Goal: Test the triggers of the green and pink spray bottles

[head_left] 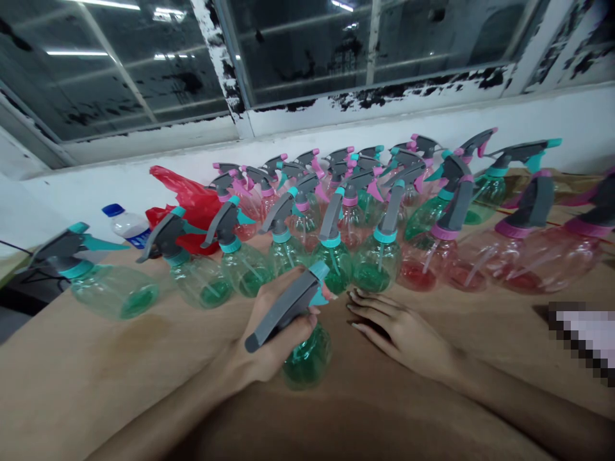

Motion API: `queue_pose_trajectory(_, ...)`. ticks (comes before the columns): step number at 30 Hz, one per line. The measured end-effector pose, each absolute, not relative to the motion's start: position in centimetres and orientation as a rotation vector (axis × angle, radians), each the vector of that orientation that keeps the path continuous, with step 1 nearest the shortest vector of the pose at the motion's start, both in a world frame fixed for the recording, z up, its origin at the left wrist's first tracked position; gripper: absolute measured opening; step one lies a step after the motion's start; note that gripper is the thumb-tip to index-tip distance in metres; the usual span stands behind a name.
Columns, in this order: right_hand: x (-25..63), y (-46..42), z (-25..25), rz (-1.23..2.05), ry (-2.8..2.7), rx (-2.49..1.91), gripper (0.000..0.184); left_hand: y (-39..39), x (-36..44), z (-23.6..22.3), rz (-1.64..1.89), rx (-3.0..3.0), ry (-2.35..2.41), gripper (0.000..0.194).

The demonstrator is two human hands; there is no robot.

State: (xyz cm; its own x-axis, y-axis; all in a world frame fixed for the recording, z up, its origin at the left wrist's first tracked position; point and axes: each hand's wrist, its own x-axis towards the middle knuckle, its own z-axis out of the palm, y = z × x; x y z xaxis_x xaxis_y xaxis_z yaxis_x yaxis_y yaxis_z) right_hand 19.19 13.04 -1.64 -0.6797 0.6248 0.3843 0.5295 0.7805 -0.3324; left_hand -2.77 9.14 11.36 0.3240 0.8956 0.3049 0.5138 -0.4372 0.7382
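Already upright in packed rows: teal-trimmed and pink-trimmed spray bottles (369, 269), with one green-tinted spray bottle (307, 358) clamped at the neck in the left hand (273, 339), the right hand (398, 326) lying open and apart on the tan tabletop (96, 371). Beyond, a red plastic bag (185, 205), a blue-capped bottle (127, 225), a white wall (62, 205) and paint-flaked windows (120, 64).

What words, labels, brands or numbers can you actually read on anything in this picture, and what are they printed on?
No word, brand or number can be read.
The small white bottle with a blue cap has a blue label, too small and blurred to read.
The spray bottles show no printing that can be made out.
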Motion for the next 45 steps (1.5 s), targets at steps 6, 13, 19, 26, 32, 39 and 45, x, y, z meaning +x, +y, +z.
queue_pose_trajectory(6, 19.2, 13.1, -1.8, 0.237, -2.475, -0.853, 0.030, 9.1, -3.0, 11.3, 0.922, 2.079, 1.223, 0.014)
queue_pose_trajectory(13, 19.1, 13.0, -1.7, 0.250, -2.473, -0.872, 0.031, 9.2, -2.4, 10.2, 1.086, 1.994, 1.316, 0.009)
queue_pose_trajectory(19, 19.2, 13.1, -1.7, 0.258, -2.470, -0.877, 0.030, 9.1, -2.1, 9.9, 1.116, 1.971, 1.404, 0.010)
queue_pose_trajectory(26, 19.2, 13.1, -1.6, 0.263, -2.491, -0.883, 0.030, 9.1, -2.3, 10.1, 1.077, 1.964, 1.331, 0.027)
queue_pose_trajectory(32, 19.2, 13.1, -1.6, 0.258, -2.482, -0.872, 0.029, 9.0, -2.8, 9.4, 1.024, 1.935, 1.306, 0.041)
queue_pose_trajectory(39, 19.2, 13.1, -1.8, 0.243, -2.495, -0.873, 0.031, 9.2, -2.3, 10.4, 1.069, 1.907, 1.307, 0.011)
queue_pose_trajectory(45, 19.2, 13.1, -1.6, 0.246, -2.484, -0.874, 0.029, 9.2, -2.6, 10.8, 1.007, 1.998, 1.281, 0.011)
